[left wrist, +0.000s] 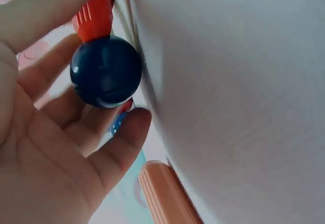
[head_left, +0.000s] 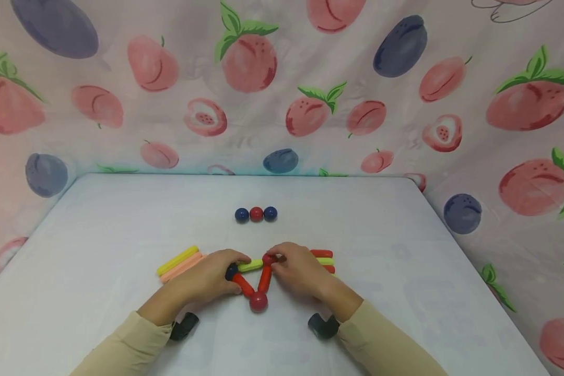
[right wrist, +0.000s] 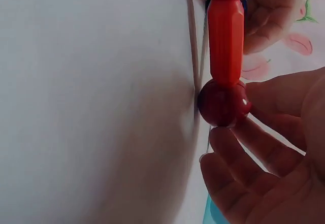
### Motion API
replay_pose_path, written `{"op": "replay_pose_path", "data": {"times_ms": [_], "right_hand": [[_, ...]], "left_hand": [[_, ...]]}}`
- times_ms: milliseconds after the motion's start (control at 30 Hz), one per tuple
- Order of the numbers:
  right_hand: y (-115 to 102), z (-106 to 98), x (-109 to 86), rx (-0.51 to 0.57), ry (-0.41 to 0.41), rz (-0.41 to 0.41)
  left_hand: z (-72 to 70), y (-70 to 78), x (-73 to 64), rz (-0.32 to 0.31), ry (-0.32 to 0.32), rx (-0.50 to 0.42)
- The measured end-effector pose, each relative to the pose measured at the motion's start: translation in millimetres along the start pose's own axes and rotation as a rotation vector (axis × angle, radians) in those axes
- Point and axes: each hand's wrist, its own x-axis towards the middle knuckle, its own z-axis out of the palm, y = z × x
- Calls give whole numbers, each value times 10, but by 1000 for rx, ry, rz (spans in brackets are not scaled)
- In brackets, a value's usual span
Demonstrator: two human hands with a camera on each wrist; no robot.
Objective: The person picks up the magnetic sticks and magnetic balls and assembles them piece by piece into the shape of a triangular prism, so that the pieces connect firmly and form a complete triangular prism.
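Observation:
On the white table lies a triangle built from toy rods and balls. Its yellow rod (head_left: 251, 265) spans the top, between a dark blue ball (left wrist: 105, 71) and a red ball (right wrist: 223, 103). Two red rods (head_left: 265, 279) slope down to a larger-looking red ball (head_left: 258, 302) at the near corner. My left hand (head_left: 213, 274) grips the blue-ball corner, thumb on the red rod beside it and fingers curled behind the ball. At the far right corner, my right hand (head_left: 296, 269) pinches the small red ball between thumb and fingertips.
Farther back, a blue ball (head_left: 242, 214), a red ball (head_left: 256, 213) and another blue ball (head_left: 270, 213) sit in a row. Yellow and peach rods (head_left: 177, 260) lie beside my left hand. Red and yellow rods (head_left: 321, 254) are partly hidden behind my right hand. A fruit-print cloth hangs behind.

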Motion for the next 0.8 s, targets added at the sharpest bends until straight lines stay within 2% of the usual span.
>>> {"op": "replay_pose_path", "data": {"times_ms": [167, 333, 567, 800], "right_hand": [[39, -37, -2, -63, 5, 17], [72, -51, -29, -83, -2, 2], [87, -48, -52, -84, -6, -10], [68, -29, -100, -114, 5, 20]], "left_hand": [[-11, -26, 34, 7, 82, 49], [-27, -34, 69, -43, 115, 67], [-55, -29, 75, -97, 123, 30], [-47, -13, 19, -102, 98, -33]]}}
